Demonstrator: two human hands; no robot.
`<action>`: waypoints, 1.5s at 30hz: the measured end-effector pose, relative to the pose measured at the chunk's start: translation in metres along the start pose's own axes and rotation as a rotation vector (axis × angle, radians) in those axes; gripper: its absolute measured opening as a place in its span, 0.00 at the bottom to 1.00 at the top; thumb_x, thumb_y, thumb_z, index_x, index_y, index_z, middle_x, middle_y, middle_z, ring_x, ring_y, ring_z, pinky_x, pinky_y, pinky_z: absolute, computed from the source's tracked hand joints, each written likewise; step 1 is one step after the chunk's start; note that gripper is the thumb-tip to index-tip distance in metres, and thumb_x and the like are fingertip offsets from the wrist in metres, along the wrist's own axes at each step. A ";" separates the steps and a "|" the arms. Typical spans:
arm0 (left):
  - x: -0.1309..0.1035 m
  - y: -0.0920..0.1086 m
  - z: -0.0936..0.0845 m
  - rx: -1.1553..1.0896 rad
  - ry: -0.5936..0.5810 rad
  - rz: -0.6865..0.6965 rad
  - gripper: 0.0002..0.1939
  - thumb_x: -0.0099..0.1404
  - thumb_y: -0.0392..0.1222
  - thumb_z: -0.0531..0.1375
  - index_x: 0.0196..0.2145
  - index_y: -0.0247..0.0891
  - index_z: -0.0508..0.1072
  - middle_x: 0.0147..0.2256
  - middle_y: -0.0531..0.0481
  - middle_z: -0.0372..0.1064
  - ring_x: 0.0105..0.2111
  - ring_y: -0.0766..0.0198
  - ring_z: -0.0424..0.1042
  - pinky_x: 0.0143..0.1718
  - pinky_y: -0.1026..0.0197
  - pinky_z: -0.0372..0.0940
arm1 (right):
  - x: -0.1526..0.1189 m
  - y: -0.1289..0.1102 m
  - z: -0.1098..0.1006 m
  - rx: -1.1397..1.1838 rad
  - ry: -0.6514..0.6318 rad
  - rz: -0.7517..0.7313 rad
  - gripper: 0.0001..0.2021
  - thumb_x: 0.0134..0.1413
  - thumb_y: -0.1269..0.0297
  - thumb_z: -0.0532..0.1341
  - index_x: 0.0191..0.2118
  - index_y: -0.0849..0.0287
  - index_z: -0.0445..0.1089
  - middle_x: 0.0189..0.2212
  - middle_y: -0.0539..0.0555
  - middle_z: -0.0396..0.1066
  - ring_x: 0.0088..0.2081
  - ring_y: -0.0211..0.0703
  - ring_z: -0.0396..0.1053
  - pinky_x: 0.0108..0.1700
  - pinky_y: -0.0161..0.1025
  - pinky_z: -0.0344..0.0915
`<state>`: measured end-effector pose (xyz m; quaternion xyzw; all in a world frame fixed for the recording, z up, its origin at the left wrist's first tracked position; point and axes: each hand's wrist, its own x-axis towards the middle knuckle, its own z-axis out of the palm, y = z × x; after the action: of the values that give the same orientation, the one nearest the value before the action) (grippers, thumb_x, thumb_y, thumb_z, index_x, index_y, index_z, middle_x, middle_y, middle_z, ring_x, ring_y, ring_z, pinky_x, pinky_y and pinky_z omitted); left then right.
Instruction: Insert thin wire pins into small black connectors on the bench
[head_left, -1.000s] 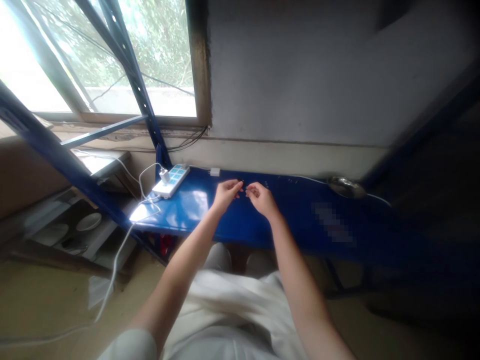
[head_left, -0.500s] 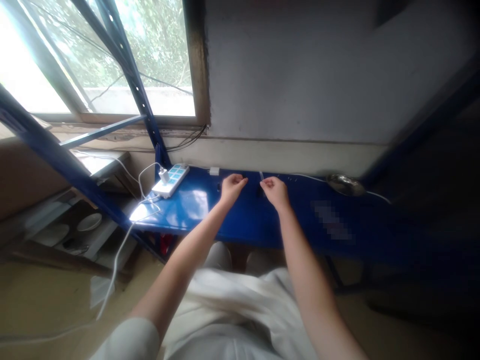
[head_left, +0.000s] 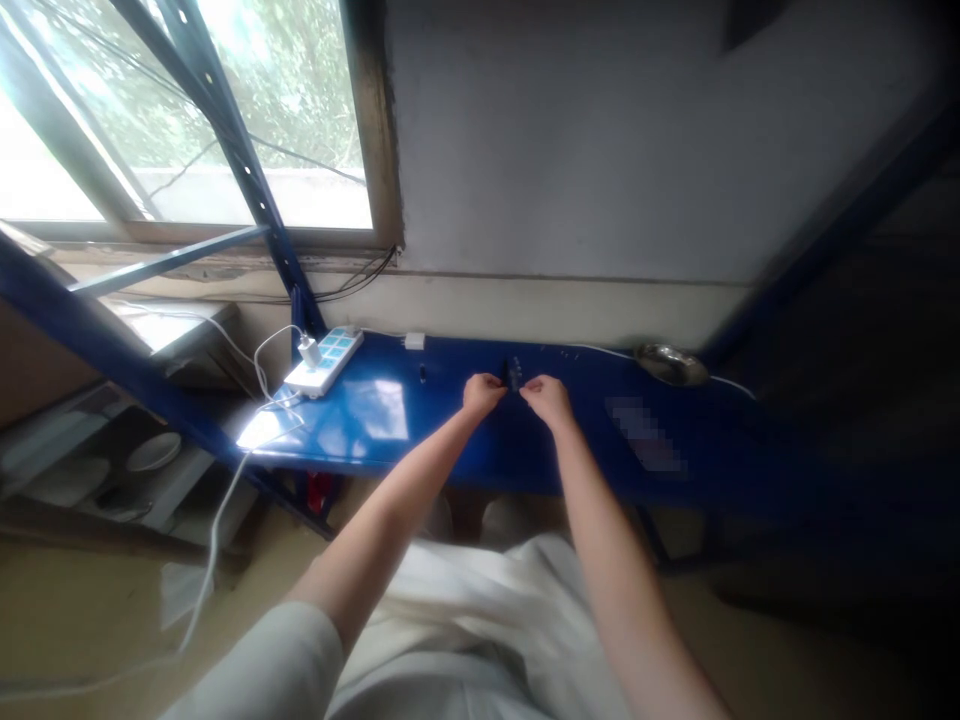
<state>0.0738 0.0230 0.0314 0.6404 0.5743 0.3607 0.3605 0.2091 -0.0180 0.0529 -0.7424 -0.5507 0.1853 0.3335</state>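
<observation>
Left hand point(head_left: 484, 393): nearer the right hand point(head_left: 548, 398) than half a second ago.
Dark piece point(head_left: 505, 370): between the hands, beside a clear strip point(head_left: 515, 373), above or on the counter point(head_left: 487, 460).
Fingers point(head_left: 531, 386): bent inward on both; grasping or not, cannot tell.
Both hands: seemingly now turned to one spot.

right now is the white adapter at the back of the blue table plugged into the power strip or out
Out: the white adapter lies on the blue table, apart from the power strip.

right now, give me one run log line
left hand: near small dark item; right hand: beside clear piece; hold: unclear; surface: blue table
</observation>
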 end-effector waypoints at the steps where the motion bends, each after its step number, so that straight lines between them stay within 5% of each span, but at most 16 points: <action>1: 0.001 -0.001 0.003 0.034 -0.005 -0.008 0.10 0.49 0.37 0.64 0.32 0.34 0.76 0.32 0.45 0.74 0.32 0.63 0.72 0.34 0.65 0.64 | 0.001 0.003 0.003 -0.026 0.002 0.002 0.05 0.44 0.67 0.60 0.30 0.61 0.70 0.29 0.55 0.74 0.31 0.40 0.71 0.33 0.32 0.62; 14: 0.004 -0.015 0.018 0.287 0.028 0.025 0.09 0.53 0.41 0.60 0.33 0.38 0.76 0.34 0.47 0.73 0.35 0.60 0.71 0.35 0.63 0.64 | 0.016 0.016 0.036 -0.228 -0.032 0.060 0.08 0.46 0.65 0.59 0.33 0.58 0.72 0.33 0.56 0.74 0.37 0.44 0.72 0.34 0.32 0.61; 21: 0.004 -0.021 0.018 0.294 0.084 0.133 0.07 0.53 0.41 0.61 0.31 0.38 0.76 0.33 0.44 0.73 0.36 0.56 0.69 0.39 0.58 0.62 | 0.016 0.015 0.038 -0.233 -0.026 0.040 0.09 0.47 0.64 0.58 0.34 0.59 0.72 0.34 0.58 0.74 0.38 0.45 0.72 0.35 0.34 0.62; 34: 0.002 -0.012 0.017 0.450 0.047 0.069 0.09 0.53 0.44 0.61 0.31 0.37 0.76 0.36 0.42 0.72 0.42 0.54 0.67 0.44 0.56 0.58 | 0.014 0.012 0.036 -0.269 -0.072 0.062 0.10 0.48 0.63 0.57 0.36 0.59 0.71 0.37 0.58 0.74 0.40 0.46 0.72 0.36 0.35 0.63; 39: -0.003 -0.011 -0.008 0.537 0.033 0.126 0.13 0.54 0.47 0.61 0.34 0.36 0.75 0.37 0.42 0.71 0.40 0.54 0.66 0.42 0.57 0.58 | 0.008 0.015 0.029 -0.303 -0.103 0.083 0.13 0.47 0.61 0.59 0.39 0.61 0.70 0.39 0.61 0.73 0.41 0.49 0.71 0.35 0.37 0.64; 45: 0.007 -0.008 -0.087 0.642 0.198 0.421 0.13 0.64 0.43 0.51 0.38 0.38 0.73 0.38 0.43 0.69 0.41 0.55 0.64 0.44 0.55 0.55 | -0.008 0.011 0.007 -0.316 -0.113 0.063 0.09 0.45 0.60 0.61 0.30 0.59 0.72 0.29 0.58 0.74 0.33 0.46 0.72 0.31 0.36 0.63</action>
<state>-0.0053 0.0352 0.0667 0.7864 0.5460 0.2888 0.0032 0.2095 -0.0254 0.0396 -0.7909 -0.5673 0.1484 0.1750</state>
